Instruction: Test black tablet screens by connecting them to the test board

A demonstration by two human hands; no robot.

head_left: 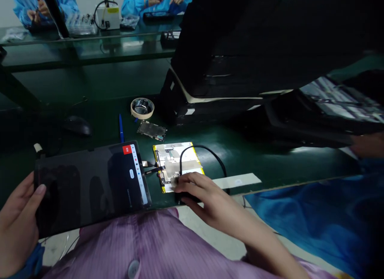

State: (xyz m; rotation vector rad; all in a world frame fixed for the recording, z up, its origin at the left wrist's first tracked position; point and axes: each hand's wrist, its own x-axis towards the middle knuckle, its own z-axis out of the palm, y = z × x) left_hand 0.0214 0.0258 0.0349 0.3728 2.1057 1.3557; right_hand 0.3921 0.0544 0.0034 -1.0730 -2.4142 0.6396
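My left hand [18, 215] grips the lower left edge of a dark glass tablet display [90, 183], which is lit with a narrow strip of interface and a red patch near its right end. A flat flex cable [153, 166] runs from that display to an opened tablet body [177, 163] with yellow edges, lying on the bench. My right hand [204, 195] rests on the near edge of this body, its fingertips close to the end of a black cable [204, 153]. The hand hides that cable's end.
On the green bench lie a bare circuit board [151, 131], a blue pen [121, 127], a tape roll [142, 107], a computer mouse [77, 125] and a white strip [237, 181]. A large black object [240, 71] fills the upper right. Co-workers in blue sleeves [153, 1] sit beyond.
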